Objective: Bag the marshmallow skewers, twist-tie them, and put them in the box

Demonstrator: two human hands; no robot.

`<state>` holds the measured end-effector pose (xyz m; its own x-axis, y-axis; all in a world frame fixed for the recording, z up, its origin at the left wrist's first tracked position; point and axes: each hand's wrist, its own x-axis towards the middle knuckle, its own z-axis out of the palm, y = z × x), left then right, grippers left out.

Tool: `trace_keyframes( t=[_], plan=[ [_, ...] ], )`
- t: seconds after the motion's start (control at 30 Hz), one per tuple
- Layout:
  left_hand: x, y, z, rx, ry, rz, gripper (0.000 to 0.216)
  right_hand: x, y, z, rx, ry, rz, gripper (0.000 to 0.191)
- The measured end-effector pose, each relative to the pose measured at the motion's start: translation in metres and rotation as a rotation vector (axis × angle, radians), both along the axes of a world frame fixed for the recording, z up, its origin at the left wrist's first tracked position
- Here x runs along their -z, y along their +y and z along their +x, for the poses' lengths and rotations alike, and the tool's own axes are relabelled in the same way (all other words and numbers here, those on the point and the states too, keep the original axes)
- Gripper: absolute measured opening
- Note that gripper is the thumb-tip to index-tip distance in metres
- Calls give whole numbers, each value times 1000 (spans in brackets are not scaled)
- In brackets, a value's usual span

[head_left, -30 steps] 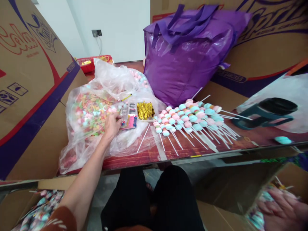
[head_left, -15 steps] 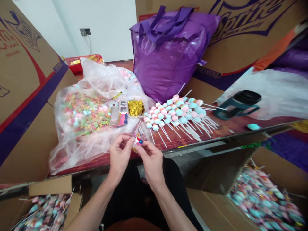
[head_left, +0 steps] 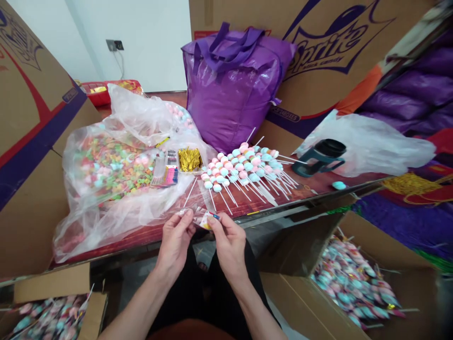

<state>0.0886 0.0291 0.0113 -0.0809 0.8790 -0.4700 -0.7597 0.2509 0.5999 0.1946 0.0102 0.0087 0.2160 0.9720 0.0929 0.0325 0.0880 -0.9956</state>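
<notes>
My left hand and my right hand meet just in front of the table edge. Both pinch a small clear wrapper with a colourful printed label, one hand at each end. Beyond them a fan of pastel marshmallow sticks lies on the red table. A pile of gold twist ties and a flat pack of clear wrappers rest on a big plastic bag of coloured candy.
A purple tote bag stands behind the sticks, cardboard boxes flank the table. A dark teal tool lies at right. Open boxes of wrapped candy sticks sit at lower right and lower left. My dark-clothed legs are below.
My left hand left the wrapper pack on the candy bag and came back to the table edge. My right hand came in, and both now pinch one wrapper. The view swung right.
</notes>
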Motion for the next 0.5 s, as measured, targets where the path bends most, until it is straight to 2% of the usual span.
trace_keyframes(
  t=[0.1,0.17,0.27,0.37,0.43,0.5],
  plan=[
    [1,-5,1,-69,103,87,32,9,1,-2,30,-7,-20,38],
    [0,-5,-1,-35,86,69,34,14,1,-2,32,-27,-21,40],
    [-2,0,-10,-29,69,37,33,17,5,1,-42,-154,15,43],
    [-3,8,-15,-155,148,96,35,21,19,7,-53,-384,67,45],
    [-5,12,-17,-245,215,159,36,26,34,10,58,-614,114,39],
    [-6,17,-17,-300,248,201,36,33,52,10,189,-875,132,23]
  ],
)
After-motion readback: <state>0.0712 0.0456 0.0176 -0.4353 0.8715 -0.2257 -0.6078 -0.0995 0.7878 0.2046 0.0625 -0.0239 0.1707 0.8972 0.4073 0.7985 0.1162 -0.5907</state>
